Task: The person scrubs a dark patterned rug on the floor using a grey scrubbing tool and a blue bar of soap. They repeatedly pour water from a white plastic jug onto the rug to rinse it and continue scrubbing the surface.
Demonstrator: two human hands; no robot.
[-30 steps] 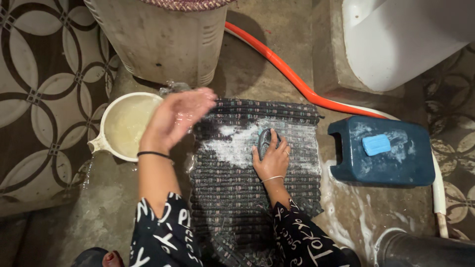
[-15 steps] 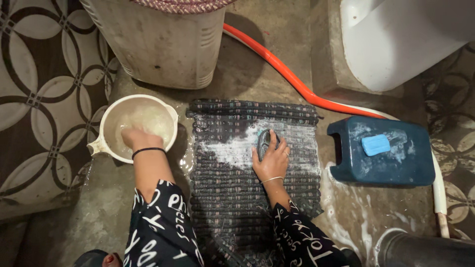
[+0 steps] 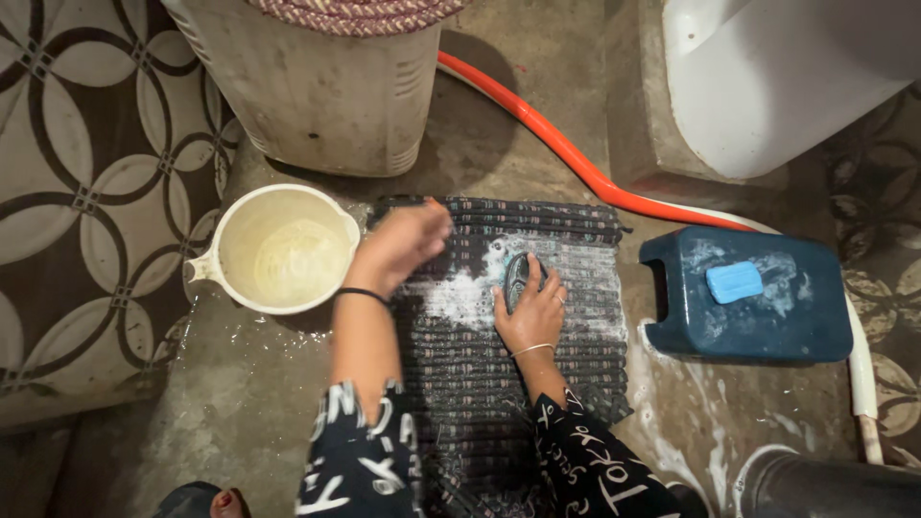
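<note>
A dark striped woven mat [image 3: 480, 374] lies flat on the wet concrete floor, with white soap foam across its upper part. My right hand [image 3: 531, 309] presses a dark scrubbing brush [image 3: 519, 272] onto the foamy patch. My left hand [image 3: 398, 247] is cupped and blurred over the mat's upper left corner, beside a cream plastic mug [image 3: 281, 248] that holds water. Both arms wear black sleeves with white lettering.
A large pale bucket [image 3: 317, 86] stands behind the mat. An orange hose [image 3: 566, 153] runs to the right past a white tub [image 3: 777, 77]. A dark blue stool [image 3: 748, 297] carries a blue soap bar [image 3: 734, 282]. Patterned tile is at left. A dark pipe [image 3: 825, 484] sits bottom right.
My left hand flicked water over the mat, dipped into the mug, and has now come back over the mat's upper left. My right hand stayed on the brush.
</note>
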